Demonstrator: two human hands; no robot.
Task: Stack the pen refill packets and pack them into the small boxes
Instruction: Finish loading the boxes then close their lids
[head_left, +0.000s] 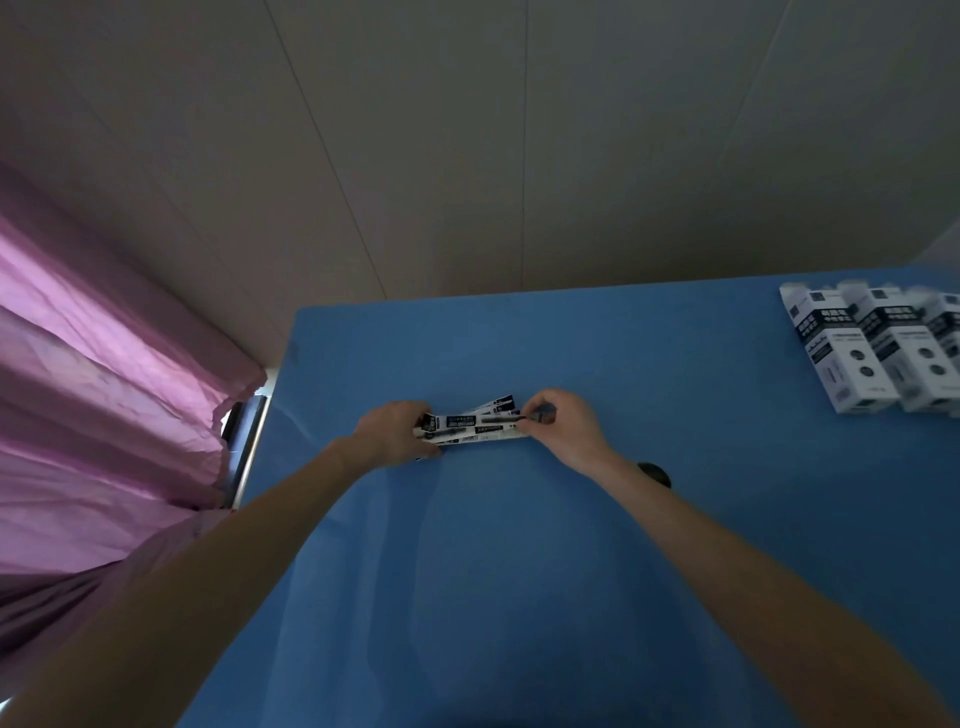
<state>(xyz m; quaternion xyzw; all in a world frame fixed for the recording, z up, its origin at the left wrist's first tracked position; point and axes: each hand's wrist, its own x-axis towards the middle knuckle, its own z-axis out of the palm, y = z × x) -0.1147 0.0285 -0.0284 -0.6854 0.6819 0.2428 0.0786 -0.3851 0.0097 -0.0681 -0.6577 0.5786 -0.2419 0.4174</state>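
Note:
A bundle of black-and-white pen refill packets (474, 425) lies lengthwise between both hands over the middle of the blue table (519, 571). My left hand (394, 430) grips the bundle's left end with curled fingers. My right hand (565, 425) pinches its right end. One packet fans out slightly at the upper right of the bundle. Several small white and black boxes (878, 348) stand side by side at the table's far right, well away from the hands.
A pink curtain (93, 389) hangs along the table's left side, with a metal frame (249, 447) at the gap. A small dark round object (655, 474) sits on the table just behind my right wrist. A beige panelled wall rises behind the table.

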